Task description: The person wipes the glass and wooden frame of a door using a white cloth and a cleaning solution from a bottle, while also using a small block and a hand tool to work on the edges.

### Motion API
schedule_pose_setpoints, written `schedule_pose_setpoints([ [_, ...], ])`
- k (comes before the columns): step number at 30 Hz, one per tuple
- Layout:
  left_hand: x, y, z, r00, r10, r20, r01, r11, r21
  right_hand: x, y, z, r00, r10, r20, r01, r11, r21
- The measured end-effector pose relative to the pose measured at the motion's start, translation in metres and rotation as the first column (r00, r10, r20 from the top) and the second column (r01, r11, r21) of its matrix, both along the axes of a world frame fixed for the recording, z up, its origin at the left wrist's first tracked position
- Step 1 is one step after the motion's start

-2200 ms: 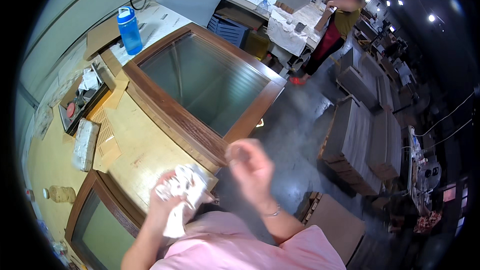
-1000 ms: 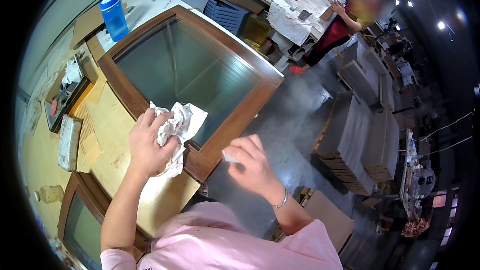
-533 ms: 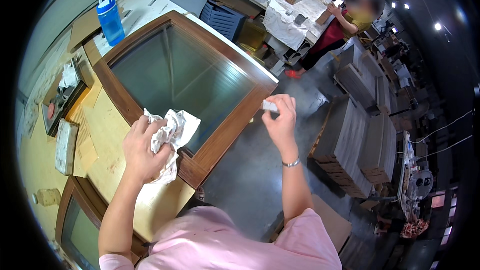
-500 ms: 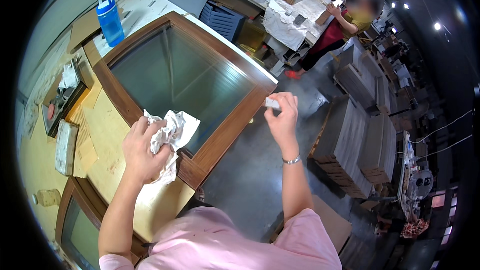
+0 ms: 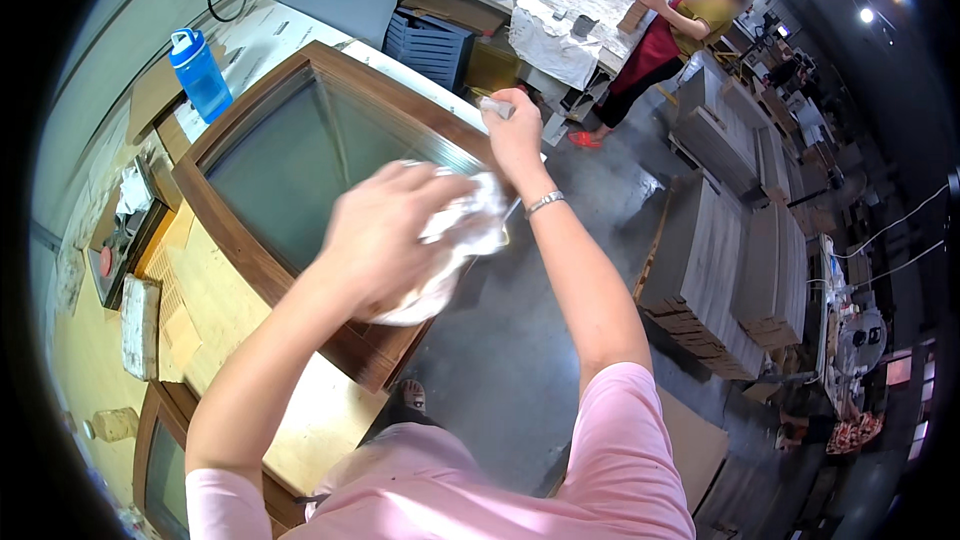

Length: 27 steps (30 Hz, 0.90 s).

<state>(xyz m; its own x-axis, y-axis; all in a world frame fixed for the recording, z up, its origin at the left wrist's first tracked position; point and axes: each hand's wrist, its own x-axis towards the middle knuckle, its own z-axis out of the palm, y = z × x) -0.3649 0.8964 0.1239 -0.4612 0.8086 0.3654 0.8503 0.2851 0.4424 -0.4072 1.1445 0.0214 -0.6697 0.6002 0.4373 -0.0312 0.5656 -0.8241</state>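
A brown wooden framed panel with a greenish glass pane lies on the workbench in front of me. My left hand, blurred by motion, grips a crumpled white cloth over the panel's right-hand side. The cloth and hand hide part of the frame; whether they touch it I cannot tell. Farther away, near the panel's far right corner, my right hand pinches a small pale block between thumb and fingers.
A blue water bottle stands left of the panel. An open tray and a whitish block lie on the bench's left. Another framed panel is nearer. Stacked boards stand at right; a person stands at a far table.
My left hand has swept right and slightly away from me with the cloth. My right hand has moved away and left, over the panel's far right corner, still holding the small block.
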Motion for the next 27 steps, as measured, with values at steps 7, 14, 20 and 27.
schedule_pose_setpoints([
  [7, 0.003, 0.008, -0.060, 0.935, -0.338, -0.104, 0.319, 0.933, -0.170, 0.000, 0.013, -0.018, 0.997, 0.063, -0.038, -0.072, 0.946, -0.315],
  [14, 0.002, 0.009, -0.055, 0.959, -0.283, 0.005, 0.283, 0.956, -0.081, -0.007, -0.005, -0.007, 0.997, 0.071, 0.038, -0.058, 0.959, -0.277],
  [20, 0.027, -0.062, -0.060, 0.901, -0.431, 0.058, 0.435, 0.891, -0.135, -0.001, 0.004, -0.010, 0.990, -0.136, 0.028, 0.135, 0.990, 0.036],
  [27, 0.032, -0.089, -0.022, 0.664, -0.042, 0.747, -0.274, 0.915, 0.296, -0.004, 0.004, -0.008, 0.986, -0.158, 0.059, 0.152, 0.983, 0.102],
])
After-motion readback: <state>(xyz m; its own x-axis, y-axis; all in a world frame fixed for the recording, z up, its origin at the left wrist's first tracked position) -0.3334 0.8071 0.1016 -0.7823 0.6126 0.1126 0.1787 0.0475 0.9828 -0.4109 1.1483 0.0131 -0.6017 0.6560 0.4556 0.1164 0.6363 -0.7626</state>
